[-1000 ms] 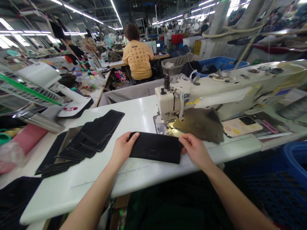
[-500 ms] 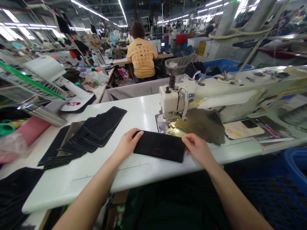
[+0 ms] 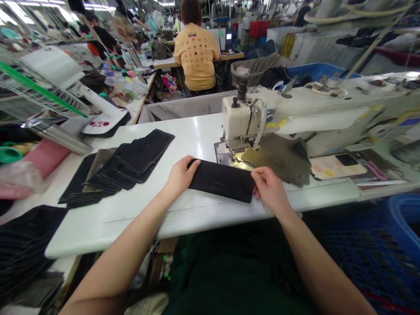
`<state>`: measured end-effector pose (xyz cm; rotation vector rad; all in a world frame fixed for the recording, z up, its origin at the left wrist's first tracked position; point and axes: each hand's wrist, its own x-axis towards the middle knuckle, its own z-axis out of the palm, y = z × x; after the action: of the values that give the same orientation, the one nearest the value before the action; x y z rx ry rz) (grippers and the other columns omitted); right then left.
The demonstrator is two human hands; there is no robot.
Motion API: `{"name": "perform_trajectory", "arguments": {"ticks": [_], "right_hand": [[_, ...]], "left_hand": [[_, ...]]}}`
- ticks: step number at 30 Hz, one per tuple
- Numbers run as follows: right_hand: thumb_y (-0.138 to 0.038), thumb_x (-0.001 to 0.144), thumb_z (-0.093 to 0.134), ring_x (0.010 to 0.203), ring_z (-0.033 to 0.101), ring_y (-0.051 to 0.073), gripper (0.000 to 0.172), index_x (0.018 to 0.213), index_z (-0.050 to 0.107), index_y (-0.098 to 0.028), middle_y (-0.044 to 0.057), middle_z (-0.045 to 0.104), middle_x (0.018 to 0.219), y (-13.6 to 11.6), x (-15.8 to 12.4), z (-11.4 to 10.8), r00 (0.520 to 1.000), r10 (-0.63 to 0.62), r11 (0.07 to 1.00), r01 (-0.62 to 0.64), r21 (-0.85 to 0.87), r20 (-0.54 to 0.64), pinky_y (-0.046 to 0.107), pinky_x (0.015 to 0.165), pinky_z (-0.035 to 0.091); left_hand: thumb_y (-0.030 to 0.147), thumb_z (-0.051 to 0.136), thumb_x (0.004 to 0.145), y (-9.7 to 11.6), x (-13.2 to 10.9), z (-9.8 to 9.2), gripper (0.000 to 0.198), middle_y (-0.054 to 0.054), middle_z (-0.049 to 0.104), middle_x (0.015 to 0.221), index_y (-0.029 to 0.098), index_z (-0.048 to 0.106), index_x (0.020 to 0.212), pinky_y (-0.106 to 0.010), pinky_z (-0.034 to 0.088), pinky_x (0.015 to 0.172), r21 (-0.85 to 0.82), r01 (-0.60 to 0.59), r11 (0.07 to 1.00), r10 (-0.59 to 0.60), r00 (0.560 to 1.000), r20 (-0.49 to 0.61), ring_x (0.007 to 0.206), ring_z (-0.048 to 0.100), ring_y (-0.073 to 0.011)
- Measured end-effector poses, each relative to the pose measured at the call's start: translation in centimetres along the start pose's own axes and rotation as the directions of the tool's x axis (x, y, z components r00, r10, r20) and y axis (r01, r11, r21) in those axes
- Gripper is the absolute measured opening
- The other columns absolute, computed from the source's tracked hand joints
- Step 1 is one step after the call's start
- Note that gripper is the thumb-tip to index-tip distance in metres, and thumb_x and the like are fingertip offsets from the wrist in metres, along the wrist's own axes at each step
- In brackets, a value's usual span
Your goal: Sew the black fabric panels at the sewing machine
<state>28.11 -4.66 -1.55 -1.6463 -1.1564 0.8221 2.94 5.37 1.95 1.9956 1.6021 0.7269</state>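
Note:
Between my two hands a black fabric piece (image 3: 223,183) is stretched, a rectangle with a small stitched box on its face. My left hand (image 3: 181,176) pinches its upper left corner, thumb on top. At the upper right corner, my right hand (image 3: 269,188) grips it between thumb and fingers. Just behind the piece stands the sewing machine (image 3: 241,124), its lit needle area partly covered by the fabric's top edge. An olive fabric piece (image 3: 282,159) lies to the right of the needle.
Overlapping black fabric pieces (image 3: 131,162) lie left on the white table (image 3: 193,131); another black stack (image 3: 26,245) sits lower left. A phone (image 3: 346,159) rests at right. A blue basket (image 3: 367,253) stands below right. A person in a yellow shirt (image 3: 197,57) sits ahead.
The view has tilted down, so the table and machine appear higher. Both hands still hold the black fabric piece, which stays close to the machine's needle area.

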Motion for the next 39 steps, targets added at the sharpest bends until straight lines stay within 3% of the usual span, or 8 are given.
{"name": "perform_trajectory", "arguments": {"ticks": [4, 11, 14, 17, 21, 27, 33, 39], "right_hand": [[-0.049, 0.088, 0.053, 0.045, 0.057, 0.016, 0.027, 0.089, 0.06, -0.023, -0.005, 0.056, 0.051, -0.1, 0.6, -0.1, 0.996, -0.091, 0.988, 0.087, -0.128, -0.023, 0.029, 0.053, 0.048], [-0.051, 0.089, 0.052, 0.052, 0.063, 0.016, 0.039, 0.11, 0.059, -0.02, 0.0, 0.068, 0.075, 0.4, 0.2, -1.0, 0.999, 0.038, 0.993, -0.035, -0.11, 0.024, 0.028, 0.049, 0.049], [-0.048, 0.089, 0.05, 0.046, 0.059, 0.014, 0.034, 0.104, 0.062, -0.02, -0.003, 0.065, 0.063, -0.3, -0.7, -1.7, 0.997, 0.032, 0.974, -0.015, -0.227, 0.074, 0.029, 0.054, 0.048], [-0.047, 0.09, 0.049, 0.044, 0.057, 0.013, 0.033, 0.103, 0.063, -0.02, -0.003, 0.065, 0.059, -0.8, -1.4, -1.9, 0.99, 0.056, 0.975, -0.026, -0.22, 0.13, 0.029, 0.056, 0.047], [-0.05, 0.086, 0.054, 0.045, 0.056, 0.013, 0.038, 0.104, 0.064, -0.019, -0.002, 0.066, 0.064, -0.7, -1.7, -1.3, 0.986, 0.095, 0.99, -0.079, -0.113, 0.14, 0.028, 0.051, 0.046], [-0.054, 0.074, 0.072, 0.074, 0.068, 0.019, 0.044, 0.101, 0.071, -0.019, 0.006, 0.073, 0.085, -0.9, -1.9, -0.5, 0.999, 0.029, 0.997, -0.032, 0.069, 0.042, 0.032, 0.067, 0.055], [-0.054, 0.071, 0.074, 0.062, 0.061, 0.016, 0.046, 0.102, 0.069, -0.02, 0.002, 0.066, 0.078, -0.7, -1.5, 0.6, 0.982, 0.124, 0.984, -0.14, 0.111, 0.144, 0.027, 0.048, 0.048], [-0.037, 0.079, 0.068, 0.064, 0.054, 0.013, 0.032, 0.107, 0.075, -0.025, 0.004, 0.069, 0.097, -0.9, -1.5, 0.4, 0.974, -0.096, 0.994, 0.106, -0.037, 0.205, 0.027, 0.058, 0.048]], "left_hand": [[0.04, 0.048, 0.095, -0.2, -1.3, 0.2, 0.027, -0.005, 0.067, 0.077, 0.021, 0.062, 0.082, -0.031, 0.041, 0.069, 0.177, -0.025, 0.984, 0.02, 0.999, 0.029, 0.073, 0.061, -0.0229], [0.039, 0.041, 0.101, 0.5, -3.9, 0.3, 0.031, -0.011, 0.069, 0.085, 0.018, 0.064, 0.101, -0.032, 0.041, 0.063, 0.561, 0.016, 0.828, -0.079, 0.993, 0.087, 0.073, 0.065, -0.0271], [0.036, 0.046, 0.1, 0.7, -4.6, 0.0, 0.031, -0.016, 0.067, 0.108, 0.015, 0.062, 0.116, -0.037, 0.048, 0.07, 0.643, -0.031, 0.765, 0.058, 0.998, -0.022, 0.089, 0.066, -0.0314], [0.027, 0.047, 0.099, 0.1, -4.9, 0.0, 0.03, -0.017, 0.063, 0.122, 0.014, 0.062, 0.121, -0.045, 0.051, 0.087, 0.589, -0.218, 0.778, 0.314, 0.947, -0.065, 0.107, 0.06, -0.0327], [0.023, 0.048, 0.099, -1.3, -5.4, 1.1, 0.027, -0.014, 0.064, 0.113, 0.013, 0.066, 0.117, -0.042, 0.053, 0.094, 0.32, -0.467, 0.824, 0.465, 0.881, 0.087, 0.102, 0.06, -0.0264], [0.022, 0.049, 0.099, -2.3, -6.1, 2.3, 0.028, -0.014, 0.061, 0.116, 0.014, 0.065, 0.12, -0.046, 0.054, 0.092, 0.315, -0.464, 0.828, 0.46, 0.883, 0.092, 0.103, 0.056, -0.0281], [0.022, 0.051, 0.098, -2.4, -6.1, 2.1, 0.028, -0.014, 0.061, 0.116, 0.015, 0.065, 0.122, -0.046, 0.055, 0.092, 0.289, -0.47, 0.834, 0.466, 0.88, 0.086, 0.104, 0.058, -0.0277], [0.023, 0.05, 0.098, -2.4, -6.2, 2.1, 0.029, -0.013, 0.061, 0.118, 0.017, 0.064, 0.124, -0.048, 0.055, 0.093, 0.258, -0.438, 0.861, 0.437, 0.897, 0.064, 0.105, 0.058, -0.0272]]}}
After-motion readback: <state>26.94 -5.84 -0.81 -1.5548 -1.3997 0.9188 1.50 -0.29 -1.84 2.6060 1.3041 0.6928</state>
